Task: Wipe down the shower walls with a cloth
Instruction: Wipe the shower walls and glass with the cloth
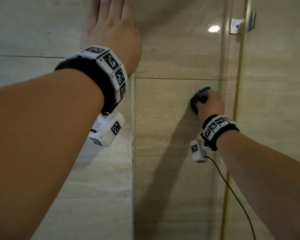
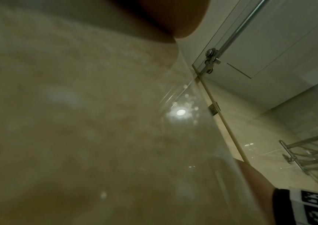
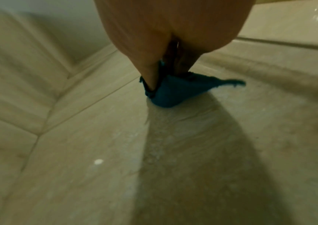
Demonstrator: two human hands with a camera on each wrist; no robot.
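While the right hand (image 1: 210, 104) clenches the teal cloth (image 1: 197, 99) against the tiled wall (image 1: 163, 118), unwiped tile stretches toward nine o'clock; the left hand (image 1: 114, 30) braces flat, fingers released.

Shower wall (image 1: 171, 54): beige stone-look tile w/ faint veining, smooth, glossy enough to mirror a ceiling light. Cloth (image 3: 171, 92): teal fabric, matt, frayed edge. Glass panel (image 1: 275, 84): clear, smooth, brass-tone edge strip. Glass clamp (image 1: 235, 25): brushed metal. Towel rack (image 2: 308, 153): polished chrome. Wristbands (image 1: 100, 73): black fabric, white plastic marker tiles.
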